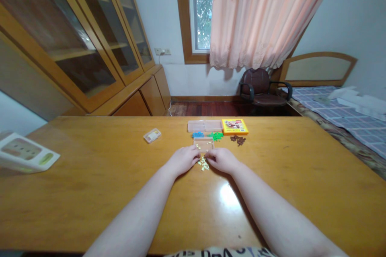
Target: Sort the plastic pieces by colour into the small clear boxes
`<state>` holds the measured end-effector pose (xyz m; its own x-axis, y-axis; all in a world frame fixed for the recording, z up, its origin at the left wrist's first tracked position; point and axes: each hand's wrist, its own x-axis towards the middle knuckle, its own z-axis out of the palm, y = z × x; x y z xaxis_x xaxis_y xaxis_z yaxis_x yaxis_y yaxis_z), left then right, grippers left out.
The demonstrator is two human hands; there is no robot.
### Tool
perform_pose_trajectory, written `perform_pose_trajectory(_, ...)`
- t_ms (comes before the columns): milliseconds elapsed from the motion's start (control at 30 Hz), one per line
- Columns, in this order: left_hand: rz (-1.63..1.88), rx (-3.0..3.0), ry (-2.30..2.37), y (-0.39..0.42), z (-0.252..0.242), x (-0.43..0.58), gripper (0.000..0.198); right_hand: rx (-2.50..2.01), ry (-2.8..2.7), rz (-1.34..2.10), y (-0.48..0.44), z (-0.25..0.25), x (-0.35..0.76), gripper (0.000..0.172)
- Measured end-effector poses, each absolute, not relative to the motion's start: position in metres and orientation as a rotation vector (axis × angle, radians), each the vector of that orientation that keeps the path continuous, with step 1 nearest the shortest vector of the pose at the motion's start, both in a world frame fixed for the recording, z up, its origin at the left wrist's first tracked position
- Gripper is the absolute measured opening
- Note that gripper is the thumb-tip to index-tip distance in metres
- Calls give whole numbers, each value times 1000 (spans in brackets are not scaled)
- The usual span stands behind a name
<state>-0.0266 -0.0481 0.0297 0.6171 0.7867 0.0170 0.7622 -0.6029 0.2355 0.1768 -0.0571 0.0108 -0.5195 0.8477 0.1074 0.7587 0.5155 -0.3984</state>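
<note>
A small pile of pale yellow pieces lies on the table between my hands. My left hand rests at its left, fingers curled inward near a small clear plastic box. At the right of the pile is my right hand, its fingers bent and drawn together. Whatever either set of fingertips holds is too small to make out. A few pale yellow pieces sit inside the box. Just behind it are blue pieces and a heap of green pieces.
Brown pieces lie in front of a yellow box. Beside that stands an open clear case. Farther left on the wooden table are a small clear box and a white object.
</note>
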Motion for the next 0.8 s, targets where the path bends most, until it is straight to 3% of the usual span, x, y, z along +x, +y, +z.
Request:
perform_pose_trajectory(500,180,2642,1320,-48,27,-24,15,-1382,-2569,382,-56,11,175,21)
perform_pose_trajectory(800,612,2539,1488,-36,20,-31,19,-1316,-2552,409,-55,9,176,20)
